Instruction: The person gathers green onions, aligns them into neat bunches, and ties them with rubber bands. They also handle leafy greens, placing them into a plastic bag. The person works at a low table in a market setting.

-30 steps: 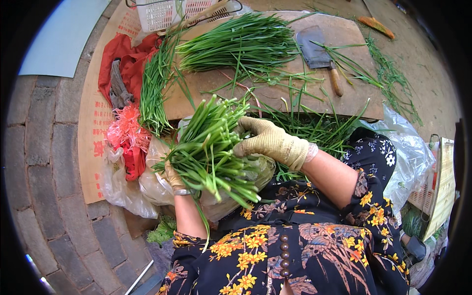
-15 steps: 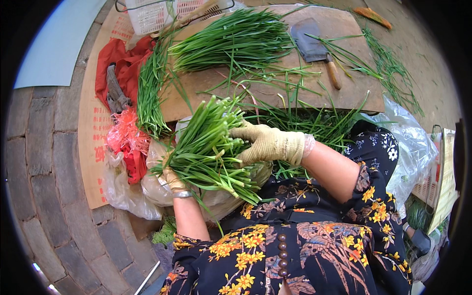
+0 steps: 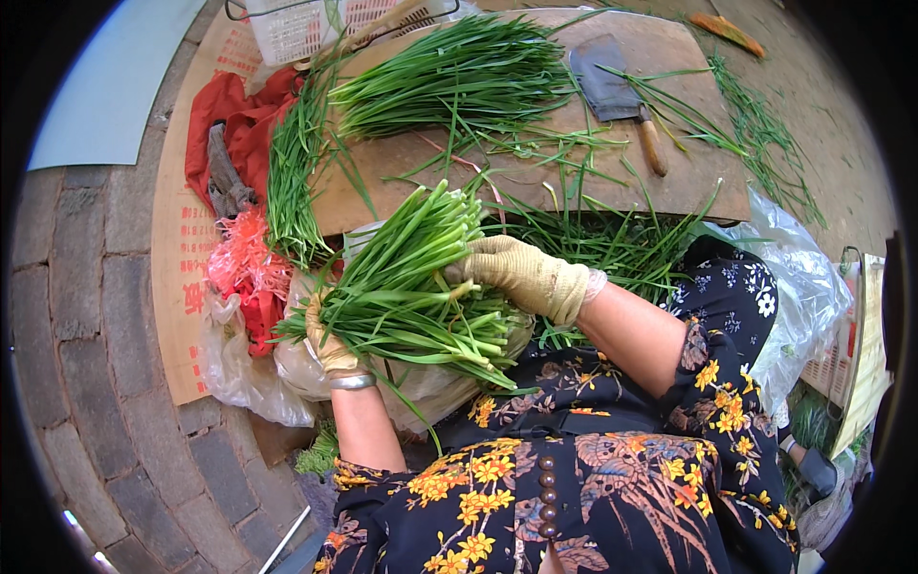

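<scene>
A thick bunch of green chives (image 3: 402, 263) lies across my lap area, its pale cut ends pointing right and up. My left hand (image 3: 330, 342), in a cream knit glove, is closed round the leafy side; most of its fingers are hidden by the leaves. At the stem ends my right hand (image 3: 526, 275), gloved alike, has its fingers curled and pinched on some stalks. A larger pile of chives (image 3: 459, 77) rests on the wooden board (image 3: 382, 196) beyond, beside a cleaver (image 3: 612, 91) with a wooden handle.
Loose chives (image 3: 612, 244) heap up just below the board's near edge. On the left are another chive bundle (image 3: 292, 182), red cloth (image 3: 206, 105) and pink plastic ties (image 3: 251, 253). A white basket (image 3: 306, 33) stands at the back, clear plastic (image 3: 798, 277) at right.
My right hand has drawn slightly down and left, its fingers curling in more at the stems. The bunch has tilted a little, and my left hand has shifted slightly.
</scene>
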